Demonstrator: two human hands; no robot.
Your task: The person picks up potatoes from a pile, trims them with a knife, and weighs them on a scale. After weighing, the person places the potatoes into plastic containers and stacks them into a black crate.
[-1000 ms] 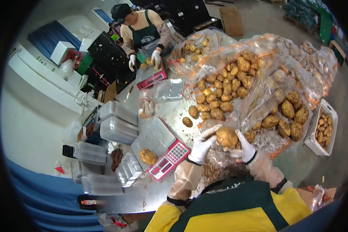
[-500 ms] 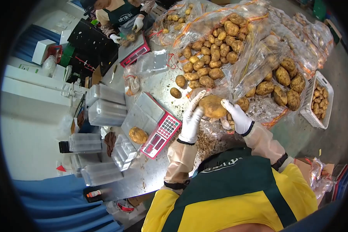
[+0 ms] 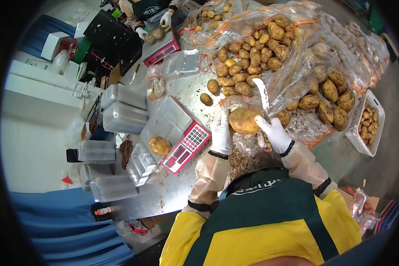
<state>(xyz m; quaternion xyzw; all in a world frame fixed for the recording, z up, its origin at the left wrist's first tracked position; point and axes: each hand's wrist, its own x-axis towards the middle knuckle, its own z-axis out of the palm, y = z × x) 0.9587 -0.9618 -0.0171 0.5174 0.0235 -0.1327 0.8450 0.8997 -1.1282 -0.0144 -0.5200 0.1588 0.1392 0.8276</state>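
My left hand (image 3: pixel 221 135), in a white glove, grips a large brown potato (image 3: pixel 244 121) by its left side. My right hand (image 3: pixel 275 134), also gloved in white, is closed around a knife, with its thumb against the potato's right end. The knife's curved blade (image 3: pixel 264 95) points up and away from me, its bright face showing; most of the handle is hidden in the hand. Beyond my hands lies a heap of potatoes (image 3: pixel 255 57) on clear plastic sacking. A single potato (image 3: pixel 159 145) rests on the pan of a red-edged scale (image 3: pixel 185 147) to the left.
Stacks of clear plastic trays (image 3: pixel 125 117) stand along the table's left side. A white crate (image 3: pixel 358 141) of small potatoes is at the right. Soil crumbs (image 3: pixel 244 162) litter the metal table. At the far end, a co-worker's gloved hands (image 3: pixel 166 21) are over another scale (image 3: pixel 163 52).
The knife blade has come into view above my right hand, turned upward. The potato's visible face now looks cleaner and paler. The whole view has shifted slightly.
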